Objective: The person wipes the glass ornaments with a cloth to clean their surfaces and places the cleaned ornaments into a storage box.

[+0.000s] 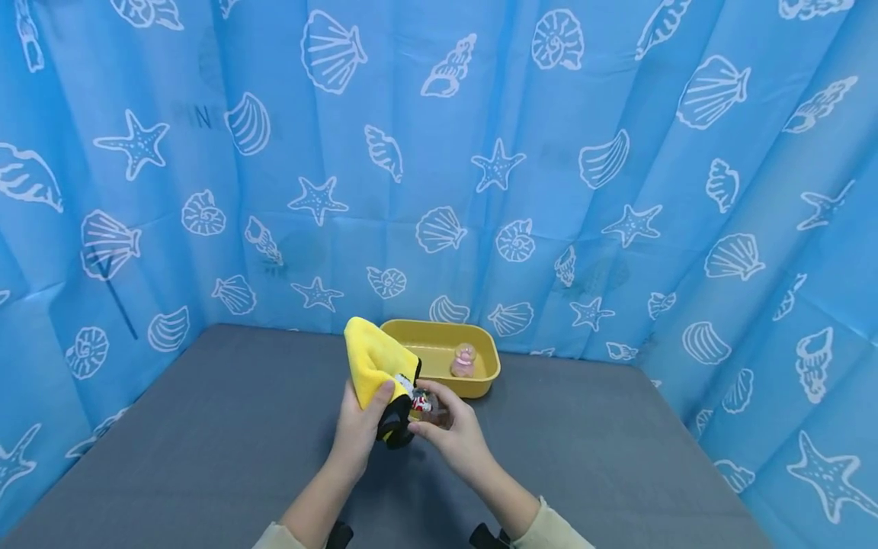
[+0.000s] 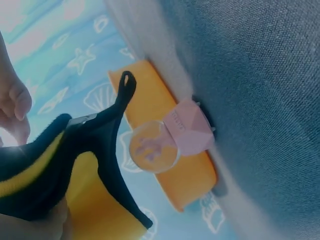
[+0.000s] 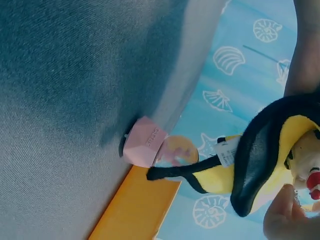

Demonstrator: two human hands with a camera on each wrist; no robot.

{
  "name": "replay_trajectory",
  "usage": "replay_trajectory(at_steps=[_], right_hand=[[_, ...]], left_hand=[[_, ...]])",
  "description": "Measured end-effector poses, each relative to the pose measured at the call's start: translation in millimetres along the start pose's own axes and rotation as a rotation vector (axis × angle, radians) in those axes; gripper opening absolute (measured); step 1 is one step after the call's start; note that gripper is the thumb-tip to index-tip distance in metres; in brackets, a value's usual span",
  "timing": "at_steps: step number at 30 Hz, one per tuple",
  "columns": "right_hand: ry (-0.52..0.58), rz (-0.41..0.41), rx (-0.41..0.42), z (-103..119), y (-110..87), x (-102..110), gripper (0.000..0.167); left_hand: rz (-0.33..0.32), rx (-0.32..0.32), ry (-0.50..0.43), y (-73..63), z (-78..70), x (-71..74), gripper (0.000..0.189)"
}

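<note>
My left hand point(image 1: 357, 427) grips a folded yellow cloth point(image 1: 373, 358) with black edging and a white tag point(image 3: 227, 150). Right beside it, my right hand point(image 1: 453, 435) holds a clear globe point(image 1: 425, 400) with a small red and white figure inside, fingers curled round its side. The cloth's black trim lies against the globe in the head view, and a folded edge of it hangs down in the left wrist view. The globe's underside is mostly hidden by my right hand.
A yellow bin point(image 1: 490, 370) stands at the back of the grey table point(image 1: 583, 442); a small pink snow globe point(image 1: 463, 361) shows within its rim. In the wrist views, a snow globe with a faceted pink base point(image 2: 190, 127) stands before the bin. A blue shell-print curtain point(image 1: 439, 168) hangs behind.
</note>
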State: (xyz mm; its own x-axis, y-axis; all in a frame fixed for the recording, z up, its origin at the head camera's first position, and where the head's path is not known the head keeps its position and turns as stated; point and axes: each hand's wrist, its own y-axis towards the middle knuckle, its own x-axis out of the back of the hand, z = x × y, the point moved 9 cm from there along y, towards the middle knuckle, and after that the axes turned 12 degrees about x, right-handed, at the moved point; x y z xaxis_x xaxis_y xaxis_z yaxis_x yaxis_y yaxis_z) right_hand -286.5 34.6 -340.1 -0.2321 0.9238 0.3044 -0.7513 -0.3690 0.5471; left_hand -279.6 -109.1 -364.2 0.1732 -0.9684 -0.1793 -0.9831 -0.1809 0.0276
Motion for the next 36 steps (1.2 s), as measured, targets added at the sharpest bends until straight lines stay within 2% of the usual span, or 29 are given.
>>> replay_trajectory(at_steps=[4, 12, 15, 20, 22, 24, 30, 34, 36], right_hand=[[-0.037, 0.004, 0.010, -1.7, -0.6, 1.9, 0.053], [-0.024, 0.020, 0.027, -2.4, 2.8, 4.1, 0.051], [0.093, 0.044, -0.017, -7.4, 3.3, 4.3, 0.050], [0.474, 0.057, -0.153, -17.9, 0.4, 2.0, 0.054], [0.589, 0.069, -0.176, -19.0, -0.7, -0.3, 0.054], [0.668, 0.097, -0.163, -17.9, -0.9, -3.0, 0.050], [0.716, 0.150, -0.182, -17.3, -2.2, -11.2, 0.035], [0.733, 0.149, -0.228, -16.3, -3.6, -13.8, 0.028], [0.759, 0.141, -0.241, -16.0, -4.3, -13.4, 0.028]], left_hand=[[0.010, 0.001, 0.039, -1.7, 0.1, -4.3, 0.059], [0.035, -0.067, 0.000, 0.7, -5.8, -5.7, 0.051], [0.036, -0.047, -0.006, 2.0, -6.8, -2.7, 0.050], [0.066, -0.018, -0.014, 3.0, -10.1, 1.8, 0.045], [0.078, -0.024, 0.002, 2.3, -12.2, 1.8, 0.044], [0.085, -0.032, 0.025, 1.2, -14.3, 0.2, 0.045], [0.054, -0.037, 0.094, -1.2, -14.9, -7.3, 0.049], [0.009, -0.079, 0.135, -4.5, -15.2, -9.9, 0.047], [0.013, -0.100, 0.140, -5.9, -15.4, -11.3, 0.045]])
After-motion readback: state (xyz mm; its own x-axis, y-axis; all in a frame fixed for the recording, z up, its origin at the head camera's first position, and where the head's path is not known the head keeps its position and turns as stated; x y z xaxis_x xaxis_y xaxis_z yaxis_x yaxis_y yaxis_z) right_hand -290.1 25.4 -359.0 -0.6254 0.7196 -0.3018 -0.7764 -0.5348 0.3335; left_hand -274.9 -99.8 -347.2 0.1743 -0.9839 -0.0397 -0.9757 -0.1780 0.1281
